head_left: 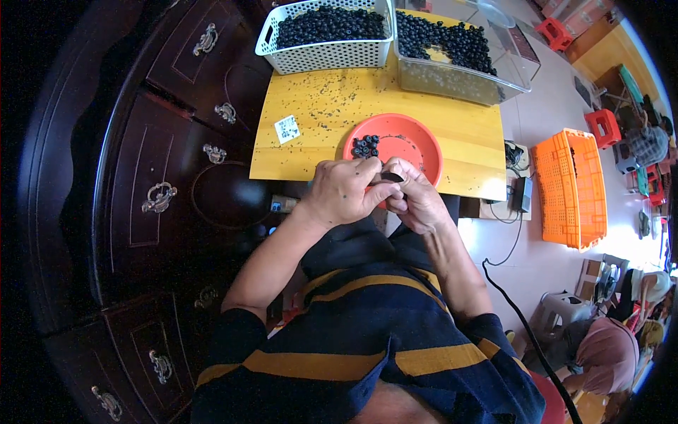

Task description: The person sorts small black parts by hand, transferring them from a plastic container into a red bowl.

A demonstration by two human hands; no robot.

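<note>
My left hand [344, 189] and my right hand [422, 201] meet over the near rim of a shallow red plastic basin [413, 145]. Both have their fingers closed. Between the two thumbs shows a small dark curved piece [393, 177], pinched by my right hand; its kind cannot be made out. What my left fingers grip is hidden behind the hand. Inside the basin, toward its left side, lies a small cluster of round black parts with holes [365, 146].
On the yellow table [311, 95] are a white perforated basket [332, 59] and a clear bin [452, 81], both holding black parts. Black crumbs and a white printed square [287, 129] lie nearer. Dark drawers [141, 177] flank the left; an orange crate [558, 191] and people are right.
</note>
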